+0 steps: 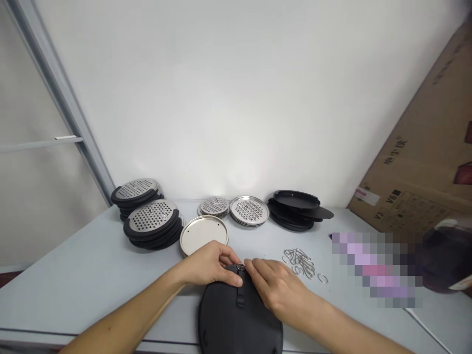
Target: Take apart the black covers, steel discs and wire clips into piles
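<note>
A black round plate [239, 327] is tilted up at the near edge of the table. My left hand [212, 263] grips its upper rim, the thumb lying on the black face beside a raised strip. At the top of that strip sits a small metal ring [241, 267]. The fingers of my right hand [276, 282] are bent and pressed together at the ring and the rim; the fingertips are partly hidden. Loose metal rings [300, 263] lie in a heap to the right. Just beyond my left hand is a cream-coloured round lid [204, 233].
Stacks of perforated graters with black rims [153, 223] stand on the left. Two piles of metal grater discs [250, 211] and a stack of black round plates [297, 211] line the wall. A cardboard box [416, 162] leans at right, near a pixelated object [374, 268].
</note>
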A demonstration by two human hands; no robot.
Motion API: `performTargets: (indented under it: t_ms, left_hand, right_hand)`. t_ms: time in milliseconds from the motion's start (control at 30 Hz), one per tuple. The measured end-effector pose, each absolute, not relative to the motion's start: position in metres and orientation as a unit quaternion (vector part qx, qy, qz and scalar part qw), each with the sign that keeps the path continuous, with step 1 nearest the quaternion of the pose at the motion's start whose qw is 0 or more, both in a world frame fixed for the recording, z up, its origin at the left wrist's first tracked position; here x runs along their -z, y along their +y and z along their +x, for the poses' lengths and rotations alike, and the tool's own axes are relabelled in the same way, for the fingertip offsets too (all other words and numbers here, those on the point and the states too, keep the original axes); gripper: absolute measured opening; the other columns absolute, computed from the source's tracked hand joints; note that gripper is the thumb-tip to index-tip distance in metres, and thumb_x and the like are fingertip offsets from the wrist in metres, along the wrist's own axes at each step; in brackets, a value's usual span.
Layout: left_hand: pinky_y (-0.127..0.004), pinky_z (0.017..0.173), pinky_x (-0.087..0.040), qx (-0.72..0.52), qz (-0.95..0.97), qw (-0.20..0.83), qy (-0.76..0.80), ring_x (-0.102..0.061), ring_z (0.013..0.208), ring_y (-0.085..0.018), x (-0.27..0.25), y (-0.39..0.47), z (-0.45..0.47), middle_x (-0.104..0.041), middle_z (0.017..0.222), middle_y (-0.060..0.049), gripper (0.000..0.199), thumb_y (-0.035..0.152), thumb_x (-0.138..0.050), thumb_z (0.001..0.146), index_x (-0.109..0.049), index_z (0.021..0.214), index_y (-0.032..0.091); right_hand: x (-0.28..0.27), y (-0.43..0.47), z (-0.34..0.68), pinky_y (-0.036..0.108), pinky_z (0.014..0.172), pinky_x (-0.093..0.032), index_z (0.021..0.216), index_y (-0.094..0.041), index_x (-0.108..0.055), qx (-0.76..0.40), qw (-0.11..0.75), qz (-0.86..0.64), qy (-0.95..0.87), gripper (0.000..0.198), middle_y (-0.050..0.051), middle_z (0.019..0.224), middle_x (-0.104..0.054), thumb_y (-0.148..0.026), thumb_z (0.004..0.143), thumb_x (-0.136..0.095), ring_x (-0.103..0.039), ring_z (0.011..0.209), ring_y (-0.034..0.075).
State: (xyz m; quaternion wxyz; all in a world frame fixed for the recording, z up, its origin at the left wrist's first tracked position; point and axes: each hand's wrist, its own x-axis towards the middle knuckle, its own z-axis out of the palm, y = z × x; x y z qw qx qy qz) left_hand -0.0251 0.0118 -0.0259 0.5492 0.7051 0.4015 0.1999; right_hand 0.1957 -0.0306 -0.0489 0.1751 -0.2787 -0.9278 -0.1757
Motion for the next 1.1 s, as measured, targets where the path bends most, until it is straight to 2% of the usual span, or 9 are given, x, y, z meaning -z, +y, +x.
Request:
performTargets:
  t_ms: [233, 367, 467, 533, 633, 800, 900, 1033, 1100]
  left_hand:
    - [-0.027, 0.074, -0.044, -0.199, 0.707, 0.558, 0.386, -0.060, 0.077, -0.016, 0.027, 0.011, -0.025, -0.070, 0.079, -0.003, 0.042, 0.035, -0.085, 0.058, -0.071, 0.090, 0.013]
    - [-0.024, 0.066, -0.041, -0.195, 0.697, 0.582, 0.371, -0.058, 0.070, -0.014, 0.029, 0.009, -0.023, -0.068, 0.074, -0.001, 0.037, 0.033, -0.084, 0.059, -0.070, 0.086, 0.012]
    - [-0.024, 0.067, -0.041, -0.198, 0.698, 0.581, 0.368, -0.058, 0.070, -0.014, 0.028, 0.007, -0.020, -0.067, 0.074, -0.001, 0.036, 0.032, -0.084, 0.059, -0.071, 0.086, 0.011]
    - [-0.026, 0.073, -0.043, -0.206, 0.701, 0.570, 0.376, -0.059, 0.074, -0.015, 0.025, 0.005, -0.019, -0.069, 0.076, -0.002, 0.038, 0.033, -0.084, 0.059, -0.072, 0.089, 0.013]
    - [-0.028, 0.082, -0.044, -0.209, 0.701, 0.556, 0.394, -0.063, 0.082, -0.017, 0.022, 0.002, -0.017, -0.071, 0.082, -0.003, 0.043, 0.035, -0.085, 0.057, -0.073, 0.093, 0.014]
    - [-0.029, 0.084, -0.044, -0.207, 0.699, 0.559, 0.393, -0.064, 0.090, -0.021, 0.022, 0.000, -0.016, -0.072, 0.090, -0.006, 0.046, 0.036, -0.085, 0.056, -0.073, 0.095, 0.014]
    - [-0.028, 0.080, -0.045, -0.212, 0.699, 0.571, 0.376, -0.064, 0.087, -0.020, 0.025, -0.001, -0.014, -0.072, 0.089, -0.005, 0.043, 0.034, -0.085, 0.058, -0.072, 0.092, 0.013]
    - [-0.024, 0.064, -0.043, -0.209, 0.715, 0.566, 0.352, -0.062, 0.074, -0.017, 0.028, -0.004, -0.008, -0.067, 0.076, -0.001, 0.033, 0.032, -0.082, 0.061, -0.070, 0.083, 0.011]
    - [-0.026, 0.067, -0.045, -0.222, 0.722, 0.556, 0.348, -0.063, 0.079, -0.020, 0.028, -0.004, -0.006, -0.069, 0.081, -0.002, 0.033, 0.033, -0.081, 0.063, -0.071, 0.086, 0.012]
  right_hand:
    - [0.047, -0.028, 0.193, 0.035, 0.054, -0.041, 0.121, 0.002, -0.052, 0.198, 0.191, -0.227, -0.934, 0.036, 0.012, 0.079, -0.062, -0.004, 0.086, -0.041, -0.055, 0.064, 0.022]
    - [0.038, -0.025, 0.193, 0.034, 0.054, -0.034, 0.107, -0.005, -0.061, 0.191, 0.202, -0.213, -0.937, 0.025, 0.009, 0.072, -0.059, -0.008, 0.091, -0.041, -0.050, 0.062, 0.020]
    - [0.029, -0.027, 0.195, 0.034, 0.059, -0.035, 0.101, -0.009, -0.064, 0.158, 0.203, -0.223, -0.940, 0.023, 0.007, 0.071, -0.057, -0.009, 0.092, -0.044, -0.050, 0.070, 0.021]
    - [0.021, -0.029, 0.196, 0.034, 0.063, -0.038, 0.100, -0.012, -0.066, 0.101, 0.217, -0.251, -0.938, 0.023, 0.009, 0.077, -0.059, -0.009, 0.091, -0.045, -0.051, 0.077, 0.022]
    - [0.007, -0.032, 0.197, 0.030, 0.065, -0.041, 0.092, -0.016, -0.071, -0.044, 0.251, -0.323, -0.911, 0.023, 0.010, 0.088, -0.059, -0.012, 0.091, -0.048, -0.053, 0.081, 0.019]
    - [-0.004, -0.025, 0.197, 0.024, 0.059, -0.040, 0.075, -0.022, -0.075, -0.302, 0.236, -0.388, -0.838, 0.022, 0.001, 0.073, -0.057, -0.013, 0.085, -0.057, -0.054, 0.064, 0.011]
    - [-0.001, -0.026, 0.189, 0.024, 0.059, -0.040, 0.070, -0.020, -0.075, -0.346, 0.268, -0.399, -0.806, 0.022, 0.000, 0.072, -0.059, -0.014, 0.084, -0.059, -0.055, 0.063, 0.011]
    - [-0.001, -0.035, 0.175, 0.025, 0.065, -0.043, 0.077, -0.021, -0.076, -0.369, 0.312, -0.361, -0.797, 0.022, 0.002, 0.078, -0.065, -0.017, 0.087, -0.058, -0.060, 0.071, 0.014]
    - [-0.004, -0.033, 0.176, 0.026, 0.068, -0.044, 0.079, -0.021, -0.076, -0.391, 0.351, -0.359, -0.771, 0.019, 0.003, 0.080, -0.066, -0.023, 0.088, -0.060, -0.060, 0.074, 0.015]
